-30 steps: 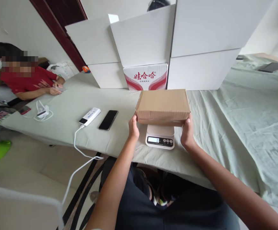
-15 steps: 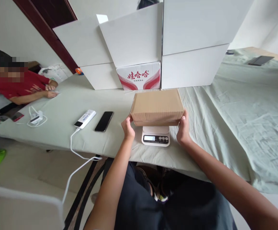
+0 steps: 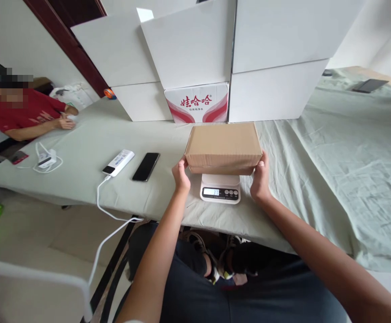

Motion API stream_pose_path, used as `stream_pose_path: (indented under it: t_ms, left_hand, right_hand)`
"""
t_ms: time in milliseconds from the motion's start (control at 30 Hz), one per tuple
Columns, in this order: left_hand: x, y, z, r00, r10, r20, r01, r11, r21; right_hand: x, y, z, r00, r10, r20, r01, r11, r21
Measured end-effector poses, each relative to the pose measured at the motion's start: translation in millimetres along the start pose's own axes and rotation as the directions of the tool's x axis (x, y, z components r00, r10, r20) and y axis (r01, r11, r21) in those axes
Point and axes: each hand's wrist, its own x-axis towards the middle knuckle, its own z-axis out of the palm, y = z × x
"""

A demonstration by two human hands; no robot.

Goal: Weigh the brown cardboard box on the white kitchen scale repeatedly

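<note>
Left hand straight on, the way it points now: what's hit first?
The brown cardboard box: the left hand is against its left side. Past it, the line seems to run toward the red-and-white printed carton, though depth is unclear.

At twelve o'clock in the view, a red and white carton (image 3: 197, 103) is showing 娃哈哈 with an ® mark, and 饮用纯净水 beneath. Between four and five o'clock, the scale (image 3: 220, 190) is displaying what is looking like 37, too small to be sure of. The power bank (image 3: 118, 163) at nine o'clock and the red shirt (image 3: 37, 117) just above it are carrying illegible print.
</note>
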Motion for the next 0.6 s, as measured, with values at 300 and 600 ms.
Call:
stream_pose_path:
  t_ms: [300,600]
  left_hand:
    - [6.4,12.2,0.1,0.998,0.006,-0.06,-0.014,0.99,-0.138]
    - [13.0,0.5,1.3,0.997,0.009,-0.072,-0.021,0.986,-0.163]
  right_hand:
    - [26.4,-3.1,-4.6,0.936,0.161,-0.313,-0.121,0.982,0.144]
    - [42.5,2.7,-6.9,0.846,0.306,-0.436,-0.222,0.947,0.233]
